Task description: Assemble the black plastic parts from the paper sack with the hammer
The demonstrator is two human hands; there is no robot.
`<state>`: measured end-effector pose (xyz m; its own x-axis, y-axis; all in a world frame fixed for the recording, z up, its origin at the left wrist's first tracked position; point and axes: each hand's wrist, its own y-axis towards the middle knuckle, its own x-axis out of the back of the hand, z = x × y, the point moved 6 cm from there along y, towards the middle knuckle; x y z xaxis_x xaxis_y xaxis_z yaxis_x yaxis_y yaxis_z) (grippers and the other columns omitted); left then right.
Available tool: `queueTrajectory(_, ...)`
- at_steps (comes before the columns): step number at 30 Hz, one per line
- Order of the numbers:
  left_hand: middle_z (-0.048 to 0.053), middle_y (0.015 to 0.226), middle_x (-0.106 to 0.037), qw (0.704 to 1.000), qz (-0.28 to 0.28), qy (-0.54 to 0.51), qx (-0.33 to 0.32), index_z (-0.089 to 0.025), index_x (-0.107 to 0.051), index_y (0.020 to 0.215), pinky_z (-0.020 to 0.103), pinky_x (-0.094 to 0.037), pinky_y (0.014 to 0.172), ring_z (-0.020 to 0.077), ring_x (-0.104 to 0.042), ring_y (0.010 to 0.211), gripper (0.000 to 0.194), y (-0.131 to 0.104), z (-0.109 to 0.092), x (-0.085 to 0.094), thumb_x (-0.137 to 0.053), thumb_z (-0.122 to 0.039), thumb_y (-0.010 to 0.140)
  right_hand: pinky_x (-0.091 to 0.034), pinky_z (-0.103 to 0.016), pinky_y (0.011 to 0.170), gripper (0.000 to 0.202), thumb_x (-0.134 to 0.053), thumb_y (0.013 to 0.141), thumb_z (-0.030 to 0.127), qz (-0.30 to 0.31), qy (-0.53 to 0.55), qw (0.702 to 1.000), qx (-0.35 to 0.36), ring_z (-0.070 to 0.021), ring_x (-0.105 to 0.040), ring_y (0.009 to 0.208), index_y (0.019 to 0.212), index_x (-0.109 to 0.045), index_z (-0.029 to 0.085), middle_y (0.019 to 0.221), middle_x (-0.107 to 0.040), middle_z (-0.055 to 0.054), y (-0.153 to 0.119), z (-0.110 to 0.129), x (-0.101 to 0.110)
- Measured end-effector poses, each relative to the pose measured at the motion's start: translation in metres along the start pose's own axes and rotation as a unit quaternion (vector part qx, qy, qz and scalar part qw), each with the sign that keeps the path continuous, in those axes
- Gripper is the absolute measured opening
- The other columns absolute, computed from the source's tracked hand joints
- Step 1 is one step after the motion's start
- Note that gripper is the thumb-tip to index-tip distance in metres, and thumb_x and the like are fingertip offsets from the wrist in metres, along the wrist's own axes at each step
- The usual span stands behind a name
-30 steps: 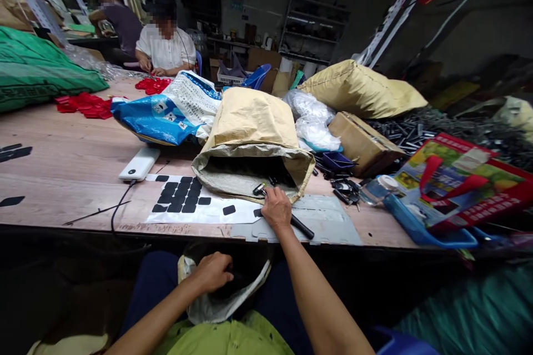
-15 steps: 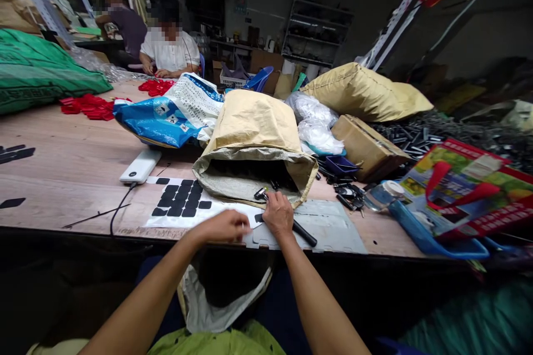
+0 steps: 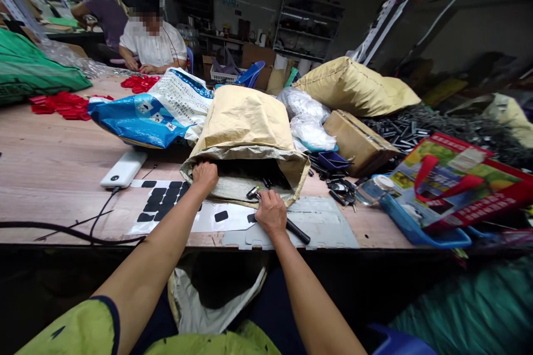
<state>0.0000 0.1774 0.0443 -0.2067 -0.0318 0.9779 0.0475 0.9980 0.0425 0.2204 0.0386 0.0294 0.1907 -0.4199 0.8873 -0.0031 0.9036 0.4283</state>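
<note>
A tan paper sack [image 3: 250,116] lies on the table with its wide mouth facing me; black pieces show in the dark inside. My left hand [image 3: 205,176] is closed on the left side of the sack's mouth, its fingertips partly hidden. At the lower right of the mouth, my right hand [image 3: 271,209] is closed around a black-handled tool [image 3: 298,231]. A shiny metal end [image 3: 252,193] shows beyond the fingers. Below the sack lies a white sheet [image 3: 208,224] with rows of black rounded stickers [image 3: 160,199], beside a grey plate [image 3: 325,222].
A white power bank [image 3: 124,169] with a black cable lies left. Behind it is a blue-and-white bag [image 3: 145,116]. At right are a wooden box [image 3: 358,141], a clear jar [image 3: 373,189] and a red gift bag [image 3: 453,183]. An open sack [image 3: 200,310] is at my lap. Two people sit behind.
My left hand has moved from above the sheet, up and left, to the sack's mouth and closed there. My right hand keeps its hold. The view has shifted slightly right.
</note>
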Motion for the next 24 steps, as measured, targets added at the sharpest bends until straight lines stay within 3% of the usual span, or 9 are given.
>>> queueTrajectory(2,0.021,0.112,-0.066,1.000,0.010,0.007,-0.026,-0.013,-0.073,0.101,0.046,-0.041,0.095,0.0376,-0.052,0.117,0.024,-0.007,-0.006,0.004,-0.062,-0.027,0.085,-0.034,-0.031,0.077,0.022,-0.056,0.090,0.015,0.000,0.002,1.000,-0.001,-0.0227,-0.049,0.091,0.109,-0.065,0.020,0.097,-0.060,-0.007,0.000,0.000,0.000)
queueTrajectory(4,0.016,0.112,-0.065,0.995,0.006,-0.018,-0.094,-0.016,-0.071,0.105,0.042,-0.042,0.094,0.0322,-0.054,0.112,0.024,-0.023,-0.021,0.009,-0.058,-0.030,0.090,-0.034,-0.031,0.078,0.023,-0.056,0.090,0.014,0.002,0.001,1.000,-0.001,-0.0228,-0.049,0.091,0.110,-0.065,0.020,0.097,-0.060,-0.007,0.000,0.000,-0.001)
queueTrajectory(8,0.008,0.101,-0.064,0.955,0.016,-0.112,-0.274,-0.021,-0.068,0.105,0.035,-0.042,0.091,0.0236,-0.056,0.100,0.018,-0.080,-0.062,0.007,-0.057,-0.031,0.094,-0.034,-0.030,0.078,0.023,-0.056,0.091,0.015,0.005,-0.004,1.000,0.000,-0.0224,-0.049,0.091,0.112,-0.065,0.021,0.096,-0.059,-0.007,0.000,0.000,-0.001)
queueTrajectory(10,0.007,0.097,-0.063,0.940,0.041,-0.136,-0.310,-0.022,-0.068,0.100,0.035,-0.042,0.089,0.0237,-0.055,0.098,0.014,-0.108,-0.073,-0.002,-0.061,-0.030,0.092,-0.034,-0.030,0.078,0.023,-0.056,0.091,0.016,0.005,-0.004,1.000,0.000,-0.0223,-0.049,0.091,0.112,-0.065,0.021,0.097,-0.059,-0.006,0.000,0.000,-0.001)
queueTrajectory(14,0.006,0.102,-0.063,0.944,0.046,-0.167,-0.280,-0.023,-0.068,0.105,0.035,-0.042,0.090,0.0237,-0.055,0.100,0.018,-0.131,-0.068,-0.021,-0.065,-0.031,0.089,-0.035,-0.031,0.078,0.024,-0.056,0.090,0.016,0.003,-0.002,1.000,-0.002,-0.0225,-0.049,0.091,0.112,-0.065,0.021,0.098,-0.060,-0.007,-0.001,0.000,-0.001)
queueTrajectory(19,0.005,0.098,-0.063,0.939,0.009,-0.229,-0.256,-0.021,-0.067,0.102,0.035,-0.044,0.089,0.0230,-0.054,0.097,0.021,-0.129,-0.046,-0.030,-0.069,-0.034,0.085,-0.036,-0.031,0.080,0.027,-0.054,0.091,0.016,0.001,-0.002,1.000,0.001,-0.0227,-0.050,0.091,0.114,-0.066,0.021,0.098,-0.060,-0.007,-0.001,-0.001,-0.002)
queueTrajectory(24,0.004,0.094,-0.063,0.933,0.004,-0.270,-0.239,-0.021,-0.067,0.096,0.034,-0.044,0.084,0.0220,-0.054,0.094,0.018,-0.124,-0.038,-0.038,-0.071,-0.034,0.083,-0.040,-0.029,0.082,0.028,-0.054,0.091,0.013,0.027,0.020,0.999,-0.001,-0.0214,-0.054,0.092,0.114,-0.069,0.022,0.098,-0.063,-0.007,0.003,-0.005,0.001)
